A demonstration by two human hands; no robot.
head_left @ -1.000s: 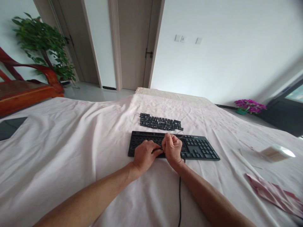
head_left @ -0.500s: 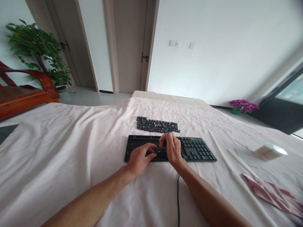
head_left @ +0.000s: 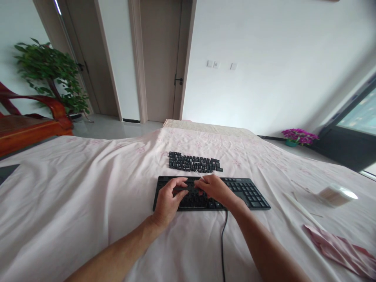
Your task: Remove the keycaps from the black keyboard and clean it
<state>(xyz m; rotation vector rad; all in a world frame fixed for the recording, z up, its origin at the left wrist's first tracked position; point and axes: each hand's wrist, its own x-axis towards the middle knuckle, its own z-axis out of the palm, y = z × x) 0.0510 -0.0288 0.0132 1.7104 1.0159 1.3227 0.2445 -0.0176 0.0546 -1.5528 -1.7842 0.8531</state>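
Note:
A black keyboard (head_left: pixel 252 192) lies on the pink cloth, with its numeric keys in place at the right and a partly bare key area under my hands. My left hand (head_left: pixel 169 197) rests over its left half, thumb and forefinger curved and apart, with no held thing visible between them. My right hand (head_left: pixel 216 188) is closed on a thin, shiny metal wire tool (head_left: pixel 200 176), which sticks out above the fingers. The tool's lower end is hidden by the hand. Just behind the keyboard, loose black keycaps (head_left: pixel 190 162) lie in rows.
A black cable (head_left: pixel 223 243) runs from the keyboard towards me over the wrinkled cloth (head_left: pixel 132 235). To the right are a clear tub of thin sticks (head_left: pixel 335 195), a few loose swabs or sticks and a folded pink cloth (head_left: pixel 337 246). A dark flat corner (head_left: pixel 7 172) shows at the left.
My right hand has moved left along the keyboard and turned, with the metal tool now pointing up and left. My left hand has shifted left, its fingers wider apart. The view has tilted slightly upward.

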